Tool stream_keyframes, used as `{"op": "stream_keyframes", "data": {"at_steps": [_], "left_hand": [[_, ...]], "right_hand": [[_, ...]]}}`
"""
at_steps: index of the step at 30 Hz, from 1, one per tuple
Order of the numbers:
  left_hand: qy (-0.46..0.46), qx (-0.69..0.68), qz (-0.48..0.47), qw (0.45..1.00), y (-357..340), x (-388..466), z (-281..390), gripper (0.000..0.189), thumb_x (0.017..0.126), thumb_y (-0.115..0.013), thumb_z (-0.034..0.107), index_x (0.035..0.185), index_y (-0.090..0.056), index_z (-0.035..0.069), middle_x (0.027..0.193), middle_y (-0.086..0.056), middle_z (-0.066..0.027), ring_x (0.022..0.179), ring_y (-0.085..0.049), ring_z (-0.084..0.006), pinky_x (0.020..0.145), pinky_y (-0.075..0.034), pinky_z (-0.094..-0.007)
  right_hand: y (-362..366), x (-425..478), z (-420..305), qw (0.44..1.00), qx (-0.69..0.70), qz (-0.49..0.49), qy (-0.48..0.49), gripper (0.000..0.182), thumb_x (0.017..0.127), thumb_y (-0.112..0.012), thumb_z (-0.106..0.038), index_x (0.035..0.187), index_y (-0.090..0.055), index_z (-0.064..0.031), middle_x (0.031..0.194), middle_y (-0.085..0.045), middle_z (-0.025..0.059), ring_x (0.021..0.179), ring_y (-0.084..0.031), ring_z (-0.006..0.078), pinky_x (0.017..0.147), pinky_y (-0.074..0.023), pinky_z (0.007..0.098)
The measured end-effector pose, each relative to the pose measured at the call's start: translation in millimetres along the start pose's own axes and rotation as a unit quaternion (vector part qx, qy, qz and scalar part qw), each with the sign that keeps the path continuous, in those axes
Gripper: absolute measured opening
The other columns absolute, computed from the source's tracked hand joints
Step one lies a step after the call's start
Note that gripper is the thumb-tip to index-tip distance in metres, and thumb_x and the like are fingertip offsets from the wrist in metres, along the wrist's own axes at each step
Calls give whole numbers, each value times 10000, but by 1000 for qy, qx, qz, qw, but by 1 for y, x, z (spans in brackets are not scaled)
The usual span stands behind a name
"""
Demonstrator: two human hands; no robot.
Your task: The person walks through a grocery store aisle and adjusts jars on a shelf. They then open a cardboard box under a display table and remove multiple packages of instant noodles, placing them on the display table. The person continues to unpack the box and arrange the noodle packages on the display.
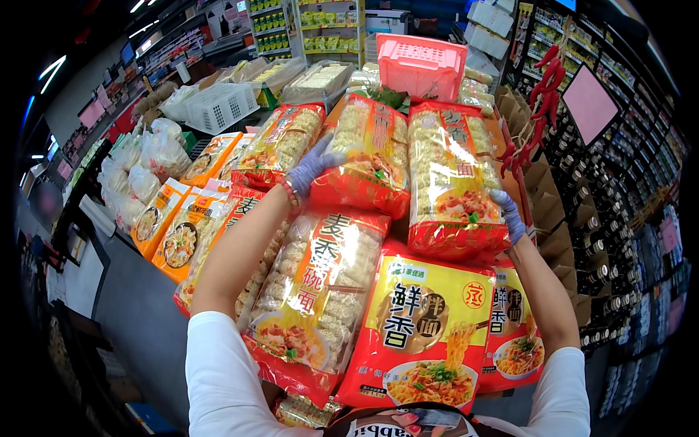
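Note:
Both my hands wear thin purple gloves. My left hand (314, 166) lies along the left edge of a red-and-clear noodle pack (377, 155), its thumb over the front. With my right hand (509, 213) I grip the lower right edge of another such noodle pack (453, 164), the fingers partly hidden. The two packs lie side by side, bottom ends towards me. Nearer to me is a similar large pack (317, 295) of round noodle cakes. Beside it, to the right, is a red-and-yellow noodle bag (426, 328), partly over a matching bag (516, 328).
Orange noodle bags (188, 235) and tied white plastic bags (164, 147) are on the left. A pink plastic basket (420, 65) stands behind the packs, with a white basket (221, 106) at back left. Red chilli decorations (546, 93) hang at right, near dark bottles (590, 246).

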State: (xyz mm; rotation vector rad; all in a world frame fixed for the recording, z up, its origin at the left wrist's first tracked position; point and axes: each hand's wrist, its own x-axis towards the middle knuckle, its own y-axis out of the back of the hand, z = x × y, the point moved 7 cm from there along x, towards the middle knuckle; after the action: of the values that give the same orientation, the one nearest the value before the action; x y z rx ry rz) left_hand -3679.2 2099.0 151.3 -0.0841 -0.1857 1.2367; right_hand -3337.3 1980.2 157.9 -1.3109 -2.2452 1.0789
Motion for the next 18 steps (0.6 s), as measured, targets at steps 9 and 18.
{"op": "stream_keyframes", "data": {"at_steps": [9, 18], "left_hand": [[-89, -188, -36, 977, -16, -120, 110, 702, 770, -601, 240, 1370, -244, 160, 1336, -363, -161, 1180, -442, -305, 919, -451, -453], [-131, -233, 25, 963, 40, -193, 152, 684, 799, -575, 333, 1334, -283, 23, 1319, -392, -197, 1166, -456, -332, 956, -405, -490]], "right_hand": [[-54, 65, -19, 993, 27, -109, 36, 645, 796, -562, -367, 1305, -357, -29, 1289, -437, 193, 1143, -481, 314, 978, -390, 457], [1, 218, 23, 949, -82, 194, 235, 564, 641, -763, -269, 1106, -530, -50, 957, -604, 86, 814, -602, 199, 737, -501, 314]]}}
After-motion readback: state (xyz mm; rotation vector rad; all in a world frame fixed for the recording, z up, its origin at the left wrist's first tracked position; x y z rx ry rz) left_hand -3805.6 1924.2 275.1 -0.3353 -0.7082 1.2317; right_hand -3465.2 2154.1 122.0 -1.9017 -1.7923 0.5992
